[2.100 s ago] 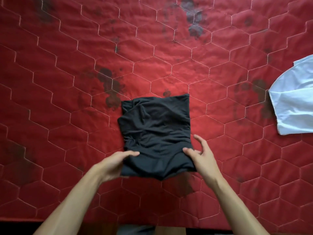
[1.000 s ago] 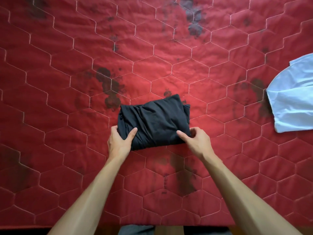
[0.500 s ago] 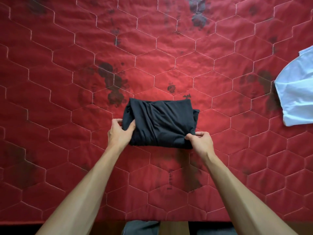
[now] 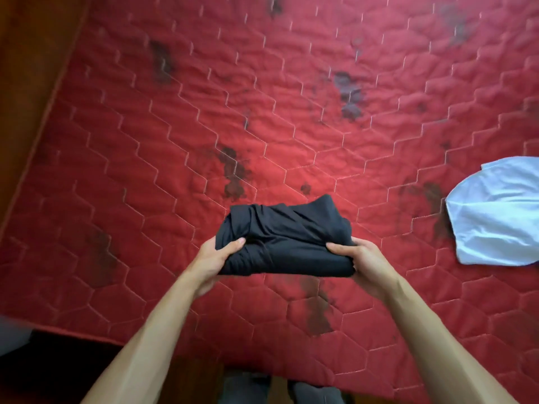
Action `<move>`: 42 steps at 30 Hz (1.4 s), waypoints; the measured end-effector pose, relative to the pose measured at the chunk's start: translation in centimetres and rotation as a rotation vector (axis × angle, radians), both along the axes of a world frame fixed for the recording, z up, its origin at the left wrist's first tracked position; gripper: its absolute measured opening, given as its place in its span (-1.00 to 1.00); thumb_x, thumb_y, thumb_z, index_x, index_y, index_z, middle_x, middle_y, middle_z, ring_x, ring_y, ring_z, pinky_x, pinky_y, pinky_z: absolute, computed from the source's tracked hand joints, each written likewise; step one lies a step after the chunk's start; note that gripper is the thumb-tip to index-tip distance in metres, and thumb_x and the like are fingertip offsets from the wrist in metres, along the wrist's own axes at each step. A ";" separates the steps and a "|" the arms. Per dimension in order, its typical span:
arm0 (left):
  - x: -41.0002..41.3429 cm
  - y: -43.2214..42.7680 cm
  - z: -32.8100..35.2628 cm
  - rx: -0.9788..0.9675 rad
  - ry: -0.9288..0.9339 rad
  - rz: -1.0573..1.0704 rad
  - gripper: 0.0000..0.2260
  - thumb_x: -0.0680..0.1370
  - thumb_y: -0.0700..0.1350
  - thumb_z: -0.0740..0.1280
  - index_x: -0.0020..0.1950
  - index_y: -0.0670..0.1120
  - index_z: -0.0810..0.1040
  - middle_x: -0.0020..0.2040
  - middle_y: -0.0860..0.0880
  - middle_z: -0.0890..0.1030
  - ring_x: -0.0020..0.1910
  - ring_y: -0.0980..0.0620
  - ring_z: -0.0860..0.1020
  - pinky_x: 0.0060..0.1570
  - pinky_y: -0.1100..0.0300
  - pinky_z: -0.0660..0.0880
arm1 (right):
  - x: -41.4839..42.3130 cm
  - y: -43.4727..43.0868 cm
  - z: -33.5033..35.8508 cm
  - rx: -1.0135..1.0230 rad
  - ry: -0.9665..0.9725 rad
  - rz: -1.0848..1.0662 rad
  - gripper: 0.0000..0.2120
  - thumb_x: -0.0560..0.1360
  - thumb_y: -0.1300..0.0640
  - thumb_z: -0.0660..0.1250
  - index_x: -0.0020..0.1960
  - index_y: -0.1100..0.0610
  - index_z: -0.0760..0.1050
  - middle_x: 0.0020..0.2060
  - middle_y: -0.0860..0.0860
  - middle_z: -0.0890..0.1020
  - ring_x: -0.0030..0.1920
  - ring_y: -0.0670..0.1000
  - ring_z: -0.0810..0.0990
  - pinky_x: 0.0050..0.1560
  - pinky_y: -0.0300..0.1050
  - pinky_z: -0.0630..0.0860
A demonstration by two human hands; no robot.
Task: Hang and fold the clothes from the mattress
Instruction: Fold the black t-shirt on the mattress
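Note:
A black garment (image 4: pixel 287 237), folded into a thick bundle, is held just above the red quilted mattress (image 4: pixel 291 112). My left hand (image 4: pixel 217 259) grips its left end, thumb on top and fingers underneath. My right hand (image 4: pixel 357 259) grips the right end the same way. A white garment (image 4: pixel 495 211) lies crumpled on the mattress at the right edge of the view.
The mattress carries dark stains across its hexagon stitching. A brown wooden surface (image 4: pixel 26 83) runs along its left side. The mattress's near edge crosses the bottom left, with dark floor (image 4: pixel 58 371) below it and my legs at the bottom centre.
The black garment went from a flat rectangle to a half-size fold, then both hands gripped its ends and lifted it off the mattress. The view has swung left, showing the wooden side.

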State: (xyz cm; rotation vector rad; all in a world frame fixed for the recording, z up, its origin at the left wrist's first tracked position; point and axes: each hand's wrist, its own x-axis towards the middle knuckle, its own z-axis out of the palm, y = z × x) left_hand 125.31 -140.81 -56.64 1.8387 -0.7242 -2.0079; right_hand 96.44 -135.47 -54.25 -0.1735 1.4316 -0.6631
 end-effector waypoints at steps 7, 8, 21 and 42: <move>2.3 5.1 14.4 -0.037 0.143 0.105 -0.62 0.54 -0.30 0.31 0.36 -0.13 0.47 0.21 -0.19 0.62 0.11 -0.18 0.60 -0.06 -0.04 0.56 | -0.8 -1.8 18.3 -0.338 0.155 0.338 -0.73 0.40 0.46 0.34 0.02 0.24 0.64 0.00 0.25 0.70 0.03 0.21 0.66 0.04 0.06 0.55; 2.3 6.2 16.3 -0.046 0.110 0.086 -0.56 0.51 -0.32 0.31 0.39 -0.15 0.42 0.17 -0.22 0.62 0.07 -0.16 0.58 -0.06 -0.05 0.55 | -0.3 -1.9 21.2 -0.420 0.198 0.450 -0.71 0.39 0.44 0.34 0.02 0.19 0.64 -0.02 0.20 0.71 0.02 0.18 0.67 0.06 0.09 0.55; 7.0 16.2 45.0 -1.122 -0.583 -0.098 -0.17 0.39 0.05 0.56 0.55 0.16 0.19 0.48 0.21 0.32 0.43 0.27 0.31 0.36 0.35 0.30 | 14.5 1.9 47.3 -1.182 0.541 1.524 -0.47 0.36 0.21 0.32 0.25 -0.22 0.48 -0.11 -0.14 0.67 -0.16 -0.10 0.63 -0.12 0.00 0.61; 35.5 45.9 53.3 -1.073 -0.481 0.593 -0.82 0.56 -0.24 0.36 0.14 -0.07 0.61 0.07 0.02 0.67 0.12 0.06 0.61 0.16 0.16 0.50 | 49.3 23.7 43.3 -0.955 -0.319 1.507 -0.45 0.29 0.33 0.60 0.23 0.19 0.52 0.09 0.07 0.70 0.13 0.03 0.67 0.07 -0.17 0.58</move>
